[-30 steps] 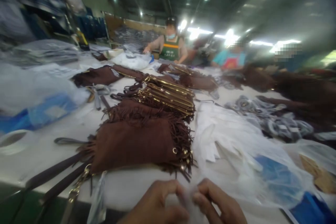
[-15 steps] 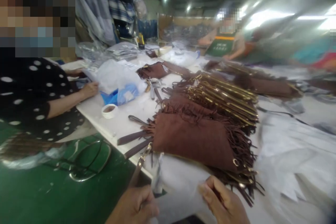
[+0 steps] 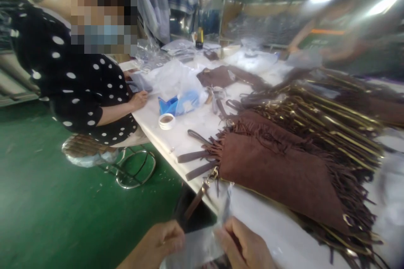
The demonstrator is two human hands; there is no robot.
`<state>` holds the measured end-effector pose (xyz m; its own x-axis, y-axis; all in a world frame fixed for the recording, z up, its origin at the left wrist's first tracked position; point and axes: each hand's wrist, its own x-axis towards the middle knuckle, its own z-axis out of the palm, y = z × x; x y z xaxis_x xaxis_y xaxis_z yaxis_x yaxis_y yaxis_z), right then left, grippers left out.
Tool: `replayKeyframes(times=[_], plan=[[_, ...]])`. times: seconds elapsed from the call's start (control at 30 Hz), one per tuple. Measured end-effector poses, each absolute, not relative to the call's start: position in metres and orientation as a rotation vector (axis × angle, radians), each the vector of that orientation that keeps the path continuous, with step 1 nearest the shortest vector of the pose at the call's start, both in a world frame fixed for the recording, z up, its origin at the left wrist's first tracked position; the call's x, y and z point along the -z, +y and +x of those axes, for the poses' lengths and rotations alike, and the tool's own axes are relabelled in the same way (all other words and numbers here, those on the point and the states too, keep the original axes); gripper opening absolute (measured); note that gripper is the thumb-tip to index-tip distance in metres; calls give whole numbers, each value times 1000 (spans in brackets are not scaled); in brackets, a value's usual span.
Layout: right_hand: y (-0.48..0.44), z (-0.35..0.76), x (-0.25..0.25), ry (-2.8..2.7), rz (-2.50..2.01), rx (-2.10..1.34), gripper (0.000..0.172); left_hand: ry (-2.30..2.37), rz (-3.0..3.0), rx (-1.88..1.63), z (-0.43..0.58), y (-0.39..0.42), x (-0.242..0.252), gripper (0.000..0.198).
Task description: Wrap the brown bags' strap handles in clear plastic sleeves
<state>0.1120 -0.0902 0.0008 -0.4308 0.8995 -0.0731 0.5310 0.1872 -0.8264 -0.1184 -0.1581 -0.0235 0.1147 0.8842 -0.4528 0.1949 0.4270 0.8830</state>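
Both hands are at the bottom of the head view, holding a translucent whitish plastic sheet or bag [image 3: 198,247]. My left hand [image 3: 159,241] pinches one side of it, and my right hand [image 3: 241,243] closes on the other side. Whether it is a bag or a flat sheet is blurred. Just beyond my right hand lies a brown suede-like pouch [image 3: 271,172] with fringes and gold rings, on top of others. From its near left corner a brown wrist strap [image 3: 195,204] on a gold clasp hangs over the table edge.
The white table [image 3: 164,145] bears a pile of gold-zipped brown pouches [image 3: 331,113], a small white tub [image 3: 166,122] and a blue plastic package [image 3: 181,104]. A co-worker in polka dots [image 3: 91,80] sits on a stool [image 3: 91,151] at left. Another person [image 3: 328,38] stands across the table.
The view has swung left, so the table and pouches sit further right. My hands have come closer together, still holding the plastic, which now spans a shorter gap.
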Motion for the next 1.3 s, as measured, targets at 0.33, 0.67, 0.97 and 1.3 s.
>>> replayKeyframes(times=[0.33,0.67,0.97,1.3], plan=[[-101,75,13,-1995,-1401,-1192,42,1084,593,-985,-97,-153,49,47],[-111,62,34,-1779,-1310,-1632,38,1357,797,-910,-117,-166,43,41],[-119,48,44,-1588,-1368,-1825,32,1298,758,-1041,-114,-168,49,42],[-116,37,36,-1557,-1549,-1694,28,1453,917,-1219,-117,-169,59,12]])
